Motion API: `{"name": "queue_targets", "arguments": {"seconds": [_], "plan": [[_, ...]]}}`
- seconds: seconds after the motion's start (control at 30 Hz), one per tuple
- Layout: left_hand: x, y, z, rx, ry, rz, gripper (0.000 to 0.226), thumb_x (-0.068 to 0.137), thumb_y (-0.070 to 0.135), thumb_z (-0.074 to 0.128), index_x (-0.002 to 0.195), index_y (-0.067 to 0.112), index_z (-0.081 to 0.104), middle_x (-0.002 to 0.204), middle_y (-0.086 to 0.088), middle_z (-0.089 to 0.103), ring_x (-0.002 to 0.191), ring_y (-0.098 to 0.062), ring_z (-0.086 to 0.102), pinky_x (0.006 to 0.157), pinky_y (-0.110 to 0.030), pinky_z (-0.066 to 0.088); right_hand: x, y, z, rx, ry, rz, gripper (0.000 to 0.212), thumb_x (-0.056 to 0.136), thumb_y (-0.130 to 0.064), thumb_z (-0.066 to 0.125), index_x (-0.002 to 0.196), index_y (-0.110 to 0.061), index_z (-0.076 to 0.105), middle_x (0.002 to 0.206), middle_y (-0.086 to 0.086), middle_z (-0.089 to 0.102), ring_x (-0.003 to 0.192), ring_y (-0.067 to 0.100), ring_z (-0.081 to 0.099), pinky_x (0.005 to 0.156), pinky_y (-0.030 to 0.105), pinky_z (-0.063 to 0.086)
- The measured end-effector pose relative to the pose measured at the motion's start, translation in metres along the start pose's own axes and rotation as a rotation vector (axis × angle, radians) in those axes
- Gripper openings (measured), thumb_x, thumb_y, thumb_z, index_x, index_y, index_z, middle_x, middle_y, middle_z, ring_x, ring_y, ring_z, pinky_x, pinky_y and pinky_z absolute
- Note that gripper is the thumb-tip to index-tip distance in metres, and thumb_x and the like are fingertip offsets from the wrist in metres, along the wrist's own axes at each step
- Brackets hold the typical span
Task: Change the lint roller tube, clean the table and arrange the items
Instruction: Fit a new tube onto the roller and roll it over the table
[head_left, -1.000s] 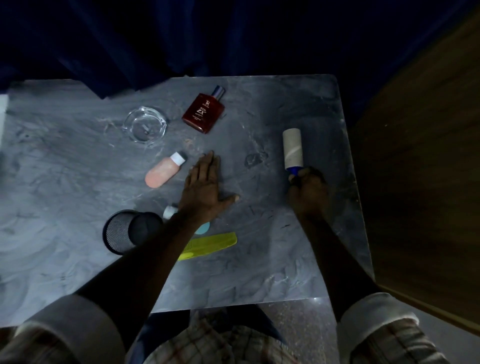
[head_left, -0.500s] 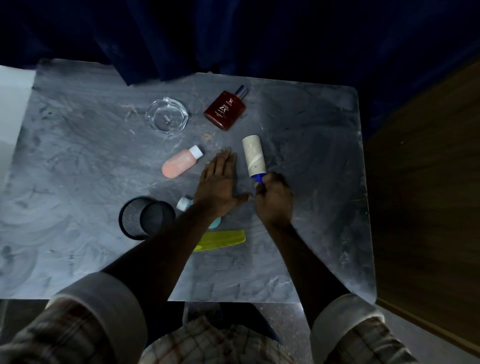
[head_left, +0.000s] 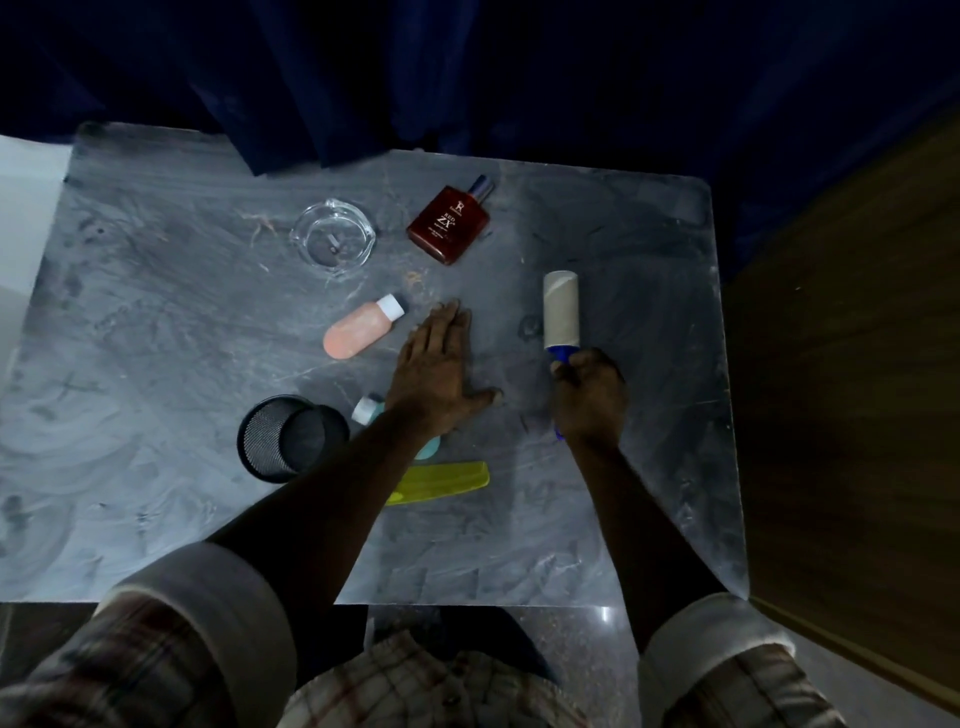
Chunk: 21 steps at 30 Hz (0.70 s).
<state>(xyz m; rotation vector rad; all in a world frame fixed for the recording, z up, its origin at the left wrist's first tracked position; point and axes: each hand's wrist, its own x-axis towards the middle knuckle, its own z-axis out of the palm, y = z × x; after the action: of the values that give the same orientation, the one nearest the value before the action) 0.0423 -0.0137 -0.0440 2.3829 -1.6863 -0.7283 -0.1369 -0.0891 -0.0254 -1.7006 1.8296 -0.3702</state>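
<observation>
right hand (head_left: 589, 395) around lint roller (head_left: 561, 312) handle, roll beyond fingers

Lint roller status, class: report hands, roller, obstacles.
Right hand grips blue-handled lint roller, tube on grey table. Left hand flat, open. Red perfume bottle lies ahead.

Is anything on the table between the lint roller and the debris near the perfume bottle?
Nothing visible. The right hand holds the lint roller on the table. The specks lie up and to its left, below the perfume bottle, over bare surface. The left hand rests flat, nearer the person than that line.
</observation>
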Motion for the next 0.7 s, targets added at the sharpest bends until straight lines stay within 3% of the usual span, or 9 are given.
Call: {"name": "queue_targets", "arguments": {"seconds": [0.23, 0.37, 0.5, 0.6, 0.7], "plan": [[-0.001, 0.001, -0.001, 0.007, 0.025, 0.008, 0.122, 0.081, 0.073, 0.071, 0.17, 0.013, 0.012, 0.179, -0.007, 0.008, 0.166, -0.029, 0.011, 0.135, -0.047, 0.015, 0.016, 0.036, -0.03, 0.031, 0.073, 0.092, 0.03, 0.095, -0.026, 0.067, 0.109, -0.001, 0.07, 0.113, 0.018, 0.074, 0.106, 0.032, 0.069, 0.087, 0.025, 0.044], [-0.002, 0.003, -0.003, 0.01, 0.024, 0.011, 0.122, 0.081, 0.072, 0.072, 0.17, 0.013, 0.013, 0.179, -0.007, 0.009, 0.166, -0.028, 0.011, 0.135, -0.047, 0.016, 0.019, 0.055, -0.049, 0.11, 0.121, 0.156, 0.03, 0.095, -0.019, 0.068, 0.112, 0.006, 0.069, 0.115, 0.025, 0.071, 0.112, 0.037, 0.066, 0.099, 0.041, 0.05], [-0.001, 0.003, -0.002, 0.016, 0.041, 0.021, 0.121, 0.08, 0.071, 0.074, 0.17, 0.012, 0.016, 0.179, -0.009, 0.012, 0.166, -0.03, 0.014, 0.134, -0.047, 0.018, 0.014, 0.074, -0.067, 0.027, 0.125, 0.174, 0.033, 0.1, -0.021, 0.061, 0.121, 0.003, 0.065, 0.125, 0.021, 0.067, 0.12, 0.033, 0.061, 0.102, 0.036, 0.044], [0.0, 0.003, 0.001, 0.016, 0.041, 0.021, 0.122, 0.079, 0.073, 0.073, 0.169, 0.011, 0.017, 0.179, -0.01, 0.012, 0.166, -0.031, 0.014, 0.134, -0.048, 0.019, 0.015, 0.088, -0.078, 0.039, 0.123, 0.205, 0.033, 0.101, -0.022, 0.058, 0.12, 0.003, 0.067, 0.124, 0.022, 0.068, 0.119, 0.034, 0.062, 0.105, 0.041, 0.048], [0.0, 0.002, 0.003, 0.02, 0.066, 0.019, 0.128, 0.071, 0.085, 0.054, 0.168, 0.009, 0.022, 0.177, -0.012, 0.017, 0.165, -0.033, 0.019, 0.133, -0.05, 0.023, 0.012, 0.094, -0.085, 0.063, 0.146, 0.236, 0.033, 0.1, -0.022, 0.06, 0.119, 0.004, 0.067, 0.124, 0.024, 0.067, 0.119, 0.036, 0.062, 0.105, 0.046, 0.049]]}}
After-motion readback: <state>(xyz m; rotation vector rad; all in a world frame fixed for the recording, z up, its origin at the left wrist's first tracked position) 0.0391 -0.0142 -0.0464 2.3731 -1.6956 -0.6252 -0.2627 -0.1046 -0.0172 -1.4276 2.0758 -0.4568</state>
